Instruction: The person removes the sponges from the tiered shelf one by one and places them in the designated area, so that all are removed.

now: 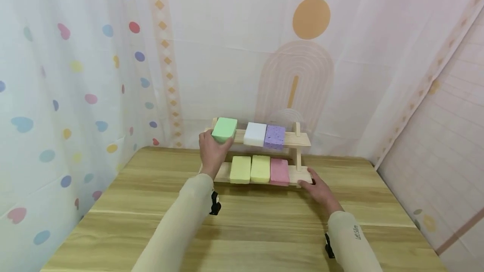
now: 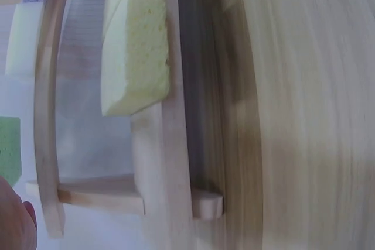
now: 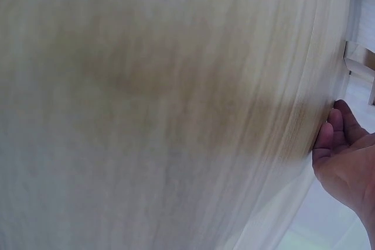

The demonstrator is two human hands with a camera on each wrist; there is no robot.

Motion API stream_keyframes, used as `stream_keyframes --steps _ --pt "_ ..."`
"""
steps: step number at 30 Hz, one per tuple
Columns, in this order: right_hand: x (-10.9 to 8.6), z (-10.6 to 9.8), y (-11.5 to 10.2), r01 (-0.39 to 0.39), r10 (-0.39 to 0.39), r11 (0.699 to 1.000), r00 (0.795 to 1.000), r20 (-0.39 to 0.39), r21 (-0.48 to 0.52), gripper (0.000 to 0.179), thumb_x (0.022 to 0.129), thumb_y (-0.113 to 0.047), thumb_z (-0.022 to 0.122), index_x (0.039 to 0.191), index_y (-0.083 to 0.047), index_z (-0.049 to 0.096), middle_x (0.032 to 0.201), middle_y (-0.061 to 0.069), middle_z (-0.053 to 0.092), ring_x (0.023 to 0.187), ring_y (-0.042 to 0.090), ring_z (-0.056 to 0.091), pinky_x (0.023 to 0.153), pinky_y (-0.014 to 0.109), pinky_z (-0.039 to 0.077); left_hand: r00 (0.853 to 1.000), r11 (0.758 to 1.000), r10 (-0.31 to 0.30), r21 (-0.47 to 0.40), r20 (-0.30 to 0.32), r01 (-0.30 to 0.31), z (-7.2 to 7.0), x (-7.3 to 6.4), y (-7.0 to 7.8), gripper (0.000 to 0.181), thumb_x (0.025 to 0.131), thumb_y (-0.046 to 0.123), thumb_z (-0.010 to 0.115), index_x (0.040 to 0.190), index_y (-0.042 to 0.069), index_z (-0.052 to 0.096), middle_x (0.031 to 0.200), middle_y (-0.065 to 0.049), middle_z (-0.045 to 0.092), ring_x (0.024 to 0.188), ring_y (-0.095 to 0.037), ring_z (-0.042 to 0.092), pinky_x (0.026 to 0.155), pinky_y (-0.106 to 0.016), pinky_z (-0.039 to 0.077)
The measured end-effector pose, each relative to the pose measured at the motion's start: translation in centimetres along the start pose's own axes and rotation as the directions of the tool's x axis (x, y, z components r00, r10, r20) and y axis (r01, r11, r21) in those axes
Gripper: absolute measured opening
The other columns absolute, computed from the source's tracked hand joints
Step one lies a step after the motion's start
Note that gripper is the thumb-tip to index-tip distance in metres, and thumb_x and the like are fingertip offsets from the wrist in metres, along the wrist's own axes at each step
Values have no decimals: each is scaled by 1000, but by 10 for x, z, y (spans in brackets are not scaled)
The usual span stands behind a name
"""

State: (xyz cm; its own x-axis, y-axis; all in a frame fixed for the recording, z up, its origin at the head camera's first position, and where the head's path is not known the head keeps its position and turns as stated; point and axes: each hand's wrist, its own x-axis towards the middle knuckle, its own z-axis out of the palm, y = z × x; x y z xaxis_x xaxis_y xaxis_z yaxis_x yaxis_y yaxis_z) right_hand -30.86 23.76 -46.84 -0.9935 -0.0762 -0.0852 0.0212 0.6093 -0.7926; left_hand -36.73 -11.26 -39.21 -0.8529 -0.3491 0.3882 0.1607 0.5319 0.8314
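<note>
From my end of the feeds, the head view gives me the whole layout: a two-tier wooden rack stands on the surface, and the person's hands are well apart at its two ends. The left hand pinches the green sponge at the left end of the upper board. The right hand grips the right end of the lower board, thumb at its near edge.

The left-wrist view adds a pale gap between the green sponge and the upper board, plus the rack's side post and foot, which the arm mostly covers from above. The right-wrist view shows me the curled fingers from the palm side; from that feed alone I can't tell their contact.

I read the green sponge's long axis from the head view: it runs front to back, far end leaning right, short end toward the camera. To its right, past bare board, the white sponge and purple sponge sit side by side. Below are two yellow sponges and a pink sponge.
</note>
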Motion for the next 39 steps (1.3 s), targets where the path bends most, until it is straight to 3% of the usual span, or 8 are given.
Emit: stream_keyframes --steps 12,22,32,35,39 --pt "-1 -2 -1 3 -3 1000 1000 5 3 82 101 -46 53 160 -10 8 158 31 14 143 50 15 112 64 18 999 1000 19 -16 -39 -20 -41 9 -8 75 81 36 75 136 -5 44 127 -20 42 111 -34 47 95 -48 45" --pt "-4 0 -1 13 -13 1000 1000 7 -8 83 100 -50 51 160 -11 8 158 31 16 142 51 17 111 66 19 996 999 34 -31 -85 -37 -70 14 -24 75 84 33 76 138 -6 42 128 -21 42 114 -33 43 98 -47 40" --pt "-2 0 1 1 -1 1000 1000 6 -10 83 100 -52 50 160 -13 9 158 30 16 142 52 17 110 67 20 992 998 -46 -38 -114 41 -93 15 -44 74 83 30 76 139 -6 43 133 -23 41 117 -37 45 98 -51 41" --pt "-2 1 1 7 -7 1000 1000 3 -8 82 100 -51 51 160 -13 9 158 30 17 142 52 18 110 67 20 991 998 -55 -33 -120 52 -97 14 -54 73 84 30 76 138 -7 44 139 -24 39 135 -40 34 105 -53 36" --pt "-2 1 0 9 -9 1000 1000 2 3 82 100 -50 51 160 -13 9 159 29 16 143 51 16 110 67 19 990 997 -80 -31 -119 77 -101 10 -67 73 84 30 76 137 -7 43 140 -23 37 139 -39 29 109 -53 33"
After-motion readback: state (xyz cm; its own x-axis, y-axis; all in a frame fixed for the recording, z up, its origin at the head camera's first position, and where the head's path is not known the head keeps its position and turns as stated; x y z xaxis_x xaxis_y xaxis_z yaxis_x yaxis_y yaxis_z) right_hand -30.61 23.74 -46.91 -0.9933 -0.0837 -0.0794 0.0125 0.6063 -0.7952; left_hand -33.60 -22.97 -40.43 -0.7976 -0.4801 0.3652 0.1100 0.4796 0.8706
